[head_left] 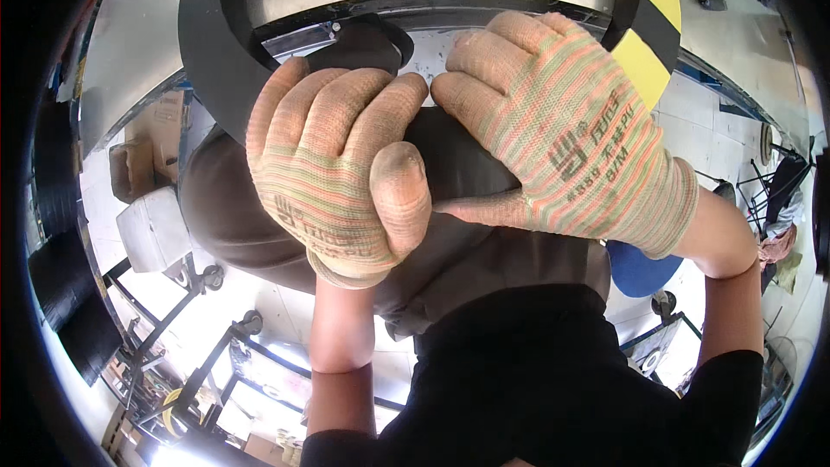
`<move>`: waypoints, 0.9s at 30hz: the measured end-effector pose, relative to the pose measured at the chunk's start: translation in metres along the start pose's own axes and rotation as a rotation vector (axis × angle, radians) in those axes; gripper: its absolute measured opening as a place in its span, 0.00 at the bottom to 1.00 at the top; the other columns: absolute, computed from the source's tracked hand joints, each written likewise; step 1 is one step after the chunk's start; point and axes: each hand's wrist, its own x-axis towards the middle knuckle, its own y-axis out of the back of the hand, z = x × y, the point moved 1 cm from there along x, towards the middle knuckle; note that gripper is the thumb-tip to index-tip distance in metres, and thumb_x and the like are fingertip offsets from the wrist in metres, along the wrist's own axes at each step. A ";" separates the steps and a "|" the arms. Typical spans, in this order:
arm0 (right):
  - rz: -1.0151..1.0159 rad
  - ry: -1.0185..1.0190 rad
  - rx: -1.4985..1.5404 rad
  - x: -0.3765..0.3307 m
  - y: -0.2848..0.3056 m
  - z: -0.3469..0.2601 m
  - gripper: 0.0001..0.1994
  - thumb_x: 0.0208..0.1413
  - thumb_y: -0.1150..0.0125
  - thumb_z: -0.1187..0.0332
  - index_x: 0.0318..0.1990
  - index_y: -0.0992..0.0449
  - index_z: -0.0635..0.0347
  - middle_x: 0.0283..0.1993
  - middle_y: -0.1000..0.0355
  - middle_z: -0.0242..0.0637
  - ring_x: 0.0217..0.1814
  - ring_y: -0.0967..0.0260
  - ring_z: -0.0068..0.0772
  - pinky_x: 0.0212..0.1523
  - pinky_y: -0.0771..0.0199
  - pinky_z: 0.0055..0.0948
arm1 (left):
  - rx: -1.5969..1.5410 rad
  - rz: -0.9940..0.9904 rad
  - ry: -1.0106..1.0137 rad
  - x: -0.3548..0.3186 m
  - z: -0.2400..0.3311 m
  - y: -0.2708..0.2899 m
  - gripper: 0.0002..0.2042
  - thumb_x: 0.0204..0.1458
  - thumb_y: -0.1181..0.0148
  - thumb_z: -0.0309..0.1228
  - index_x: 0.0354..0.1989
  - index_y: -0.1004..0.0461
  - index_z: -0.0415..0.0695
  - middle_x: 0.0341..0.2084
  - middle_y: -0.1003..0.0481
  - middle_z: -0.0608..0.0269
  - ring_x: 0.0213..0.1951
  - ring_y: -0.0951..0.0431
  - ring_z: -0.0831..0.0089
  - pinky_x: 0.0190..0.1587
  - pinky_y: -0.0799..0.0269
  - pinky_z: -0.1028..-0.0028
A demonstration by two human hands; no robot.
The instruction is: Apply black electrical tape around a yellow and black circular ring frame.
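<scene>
Both grips closed: left hand [339, 175], right hand [562, 134] clasping dark rubber piece [462, 164].

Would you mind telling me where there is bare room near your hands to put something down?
Little. The left hand and right hand crowd the dark rubber piece. Bare patches: pale floor right of the yellow-and-black panel, and floor beside the wheeled cart.

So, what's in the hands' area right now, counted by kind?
Gloved hands: 2, left hand and right hand
Dark rubber piece gripped by both: 1
Black ring: 1
Yellow and black panel: 1
Total: 5
</scene>
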 end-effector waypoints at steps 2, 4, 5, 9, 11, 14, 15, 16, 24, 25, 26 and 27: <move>0.078 0.038 0.042 0.005 -0.007 0.002 0.37 0.34 0.23 0.46 0.52 0.23 0.61 0.55 0.29 0.41 0.59 0.33 0.49 0.62 0.32 0.47 | -0.029 -0.004 -0.007 0.002 -0.002 -0.001 0.17 0.57 0.53 0.42 0.36 0.18 0.49 0.34 0.22 0.66 0.41 0.21 0.64 0.58 0.29 0.55; 0.149 0.047 0.085 0.005 -0.011 0.005 0.36 0.34 0.24 0.46 0.51 0.22 0.61 0.55 0.29 0.41 0.59 0.33 0.49 0.61 0.32 0.47 | -0.054 -0.028 -0.020 0.003 -0.004 -0.002 0.15 0.54 0.51 0.41 0.33 0.18 0.49 0.31 0.22 0.66 0.37 0.21 0.63 0.55 0.27 0.57; 0.191 0.070 0.093 0.005 -0.012 0.006 0.36 0.35 0.24 0.46 0.50 0.22 0.62 0.55 0.29 0.41 0.59 0.33 0.50 0.61 0.31 0.47 | -0.068 -0.038 0.011 0.004 -0.004 -0.005 0.15 0.53 0.51 0.40 0.32 0.18 0.49 0.30 0.22 0.66 0.36 0.21 0.63 0.54 0.26 0.57; 0.209 0.061 0.105 0.002 -0.013 0.008 0.37 0.34 0.24 0.46 0.50 0.22 0.62 0.55 0.29 0.40 0.59 0.33 0.50 0.61 0.30 0.47 | -0.147 0.061 0.026 0.006 -0.002 -0.010 0.15 0.52 0.50 0.39 0.30 0.18 0.46 0.29 0.21 0.61 0.35 0.20 0.59 0.52 0.26 0.57; 0.223 0.079 0.073 0.001 -0.013 0.008 0.37 0.33 0.23 0.47 0.51 0.22 0.62 0.54 0.28 0.40 0.59 0.32 0.50 0.61 0.30 0.46 | -0.139 0.018 0.033 0.005 -0.001 -0.009 0.18 0.54 0.52 0.41 0.31 0.19 0.40 0.29 0.21 0.54 0.36 0.20 0.55 0.53 0.28 0.56; 0.179 0.119 -0.005 -0.001 -0.012 0.008 0.37 0.33 0.23 0.48 0.52 0.22 0.61 0.54 0.28 0.40 0.58 0.31 0.49 0.60 0.29 0.45 | -0.105 -0.012 -0.021 0.000 -0.005 -0.003 0.23 0.61 0.55 0.44 0.36 0.19 0.38 0.35 0.20 0.50 0.42 0.19 0.58 0.56 0.28 0.58; 0.138 0.099 -0.015 -0.002 -0.011 0.008 0.37 0.33 0.23 0.49 0.52 0.23 0.61 0.54 0.28 0.40 0.58 0.31 0.48 0.60 0.29 0.45 | -0.253 0.065 0.038 -0.003 -0.009 0.001 0.24 0.64 0.57 0.46 0.39 0.19 0.37 0.38 0.20 0.49 0.44 0.19 0.60 0.57 0.27 0.59; 0.166 0.130 -0.001 -0.003 -0.009 0.009 0.38 0.33 0.22 0.49 0.53 0.23 0.60 0.54 0.28 0.40 0.57 0.31 0.48 0.60 0.29 0.45 | -0.424 0.121 0.150 -0.007 -0.012 0.004 0.27 0.66 0.60 0.49 0.44 0.20 0.37 0.43 0.21 0.48 0.48 0.19 0.61 0.59 0.27 0.59; -0.146 0.094 0.249 0.001 0.011 0.030 0.42 0.35 0.22 0.49 0.60 0.27 0.60 0.53 0.26 0.43 0.52 0.27 0.48 0.55 0.27 0.43 | -0.726 0.698 1.021 -0.034 0.011 0.013 0.40 0.63 0.54 0.65 0.63 0.33 0.37 0.59 0.29 0.51 0.65 0.32 0.58 0.71 0.42 0.57; -0.118 0.060 0.249 0.003 0.012 0.032 0.42 0.36 0.22 0.49 0.60 0.27 0.60 0.52 0.26 0.43 0.51 0.26 0.48 0.53 0.26 0.43 | -0.917 0.702 1.114 -0.035 0.023 0.004 0.41 0.61 0.55 0.68 0.63 0.33 0.37 0.58 0.29 0.51 0.65 0.32 0.58 0.71 0.42 0.57; -0.149 0.130 0.183 0.004 0.013 0.031 0.42 0.37 0.22 0.48 0.60 0.28 0.61 0.51 0.26 0.43 0.50 0.26 0.48 0.51 0.25 0.42 | -1.201 0.757 1.265 -0.036 0.034 -0.007 0.44 0.59 0.55 0.71 0.63 0.33 0.38 0.58 0.29 0.51 0.65 0.31 0.58 0.71 0.41 0.57; -0.118 0.134 0.132 0.006 0.013 0.029 0.42 0.37 0.22 0.47 0.59 0.28 0.61 0.50 0.26 0.43 0.49 0.26 0.48 0.49 0.25 0.42 | -1.501 0.828 1.402 -0.037 0.041 -0.017 0.46 0.57 0.55 0.74 0.63 0.33 0.38 0.59 0.29 0.51 0.64 0.31 0.57 0.70 0.41 0.57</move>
